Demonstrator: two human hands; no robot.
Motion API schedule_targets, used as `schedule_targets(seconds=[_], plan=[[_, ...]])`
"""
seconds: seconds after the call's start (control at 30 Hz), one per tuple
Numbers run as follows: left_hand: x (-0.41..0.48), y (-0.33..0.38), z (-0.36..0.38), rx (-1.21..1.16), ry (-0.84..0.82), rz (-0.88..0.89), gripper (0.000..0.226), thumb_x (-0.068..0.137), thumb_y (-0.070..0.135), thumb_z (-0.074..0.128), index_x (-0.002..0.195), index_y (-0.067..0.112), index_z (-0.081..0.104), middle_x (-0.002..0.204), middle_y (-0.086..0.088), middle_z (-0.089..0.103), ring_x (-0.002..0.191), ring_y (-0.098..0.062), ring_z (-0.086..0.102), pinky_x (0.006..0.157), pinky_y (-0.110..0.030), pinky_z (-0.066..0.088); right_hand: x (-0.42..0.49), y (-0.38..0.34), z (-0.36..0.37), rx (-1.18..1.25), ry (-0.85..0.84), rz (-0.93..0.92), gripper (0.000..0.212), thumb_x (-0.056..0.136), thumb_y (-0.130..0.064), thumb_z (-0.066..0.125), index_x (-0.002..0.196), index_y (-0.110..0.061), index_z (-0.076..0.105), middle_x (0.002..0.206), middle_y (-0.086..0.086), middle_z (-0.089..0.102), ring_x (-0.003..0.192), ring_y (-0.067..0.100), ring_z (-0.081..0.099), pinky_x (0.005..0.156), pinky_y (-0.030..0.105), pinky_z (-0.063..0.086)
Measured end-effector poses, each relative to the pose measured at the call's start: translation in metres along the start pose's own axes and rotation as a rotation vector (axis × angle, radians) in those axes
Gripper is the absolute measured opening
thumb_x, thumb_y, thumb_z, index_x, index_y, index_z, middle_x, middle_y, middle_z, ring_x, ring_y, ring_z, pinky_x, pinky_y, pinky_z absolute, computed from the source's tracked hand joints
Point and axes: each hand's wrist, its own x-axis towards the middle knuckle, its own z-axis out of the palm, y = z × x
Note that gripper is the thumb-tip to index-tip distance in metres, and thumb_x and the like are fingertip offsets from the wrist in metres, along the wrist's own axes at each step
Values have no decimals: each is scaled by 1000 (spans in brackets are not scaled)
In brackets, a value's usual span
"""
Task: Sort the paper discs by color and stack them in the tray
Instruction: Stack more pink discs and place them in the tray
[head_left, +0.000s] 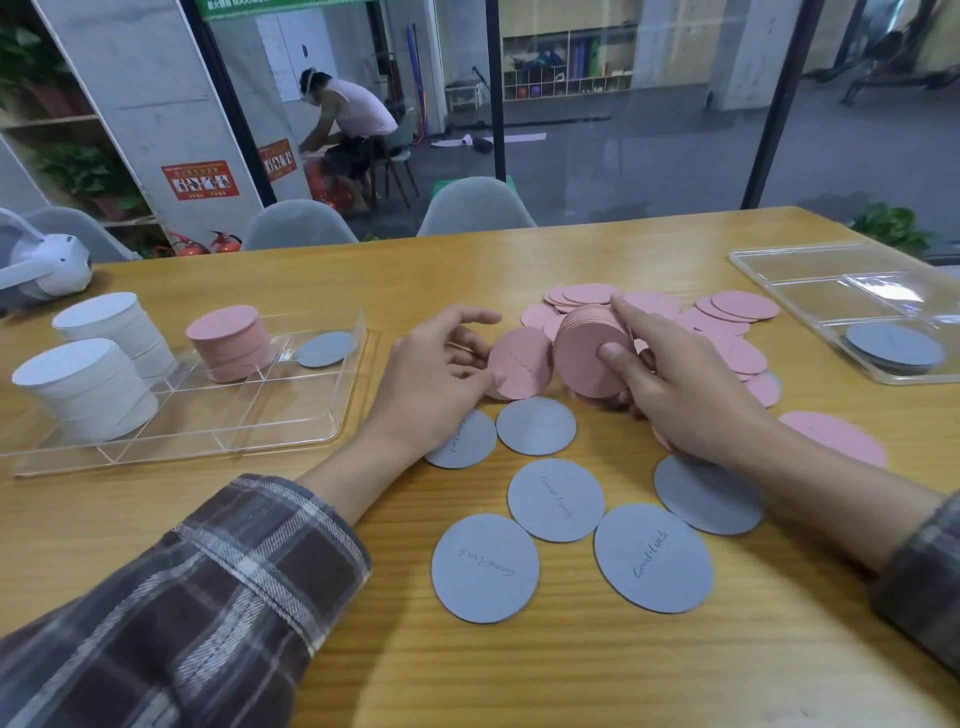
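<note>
My right hand (670, 384) grips an upright bundle of pink discs (587, 353) at the table's middle, thumb on its face and forefinger over the top. My left hand (436, 369) pinches a single pink disc (519, 364) just left of the bundle. Loose pink discs (727, 317) lie scattered behind and to the right. Several grey discs (556, 499) lie flat in front of my hands. The clear tray (208, 426) on the left holds two white stacks (83, 384), a pink stack (228, 338) and one grey disc (327, 349).
A second clear tray (810, 291) at the far right holds a few grey discs (893, 348). A white headset (47, 270) lies at the table's far left corner. Grey chairs (475, 208) stand behind the table's far edge, before a glass wall.
</note>
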Motion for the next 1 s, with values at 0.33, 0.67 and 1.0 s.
schedule_targets(seconds=[0.33,0.67,1.0], plan=[[0,0,2,-218,-73,33,15,90,2,77,102,11,74,98,-4,77,90,-17,72,75,-32,57,0,0,1,46,23,-18,55,103,-32,51,155,-26,34,96,-1,59,90,23,61,92,45,50],[-9,10,14,-62,28,153,20,83,9,86,97,15,74,88,3,72,82,-13,69,72,-40,63,-2,-8,5,138,-118,-132,48,106,-31,45,152,-43,36,111,-8,56,92,14,58,93,44,50],[-10,13,24,54,84,334,18,80,10,88,92,10,75,88,3,71,81,-14,69,66,-20,56,-7,-17,5,17,-160,-185,57,103,-47,38,158,-36,25,100,-13,47,101,-7,46,89,6,32]])
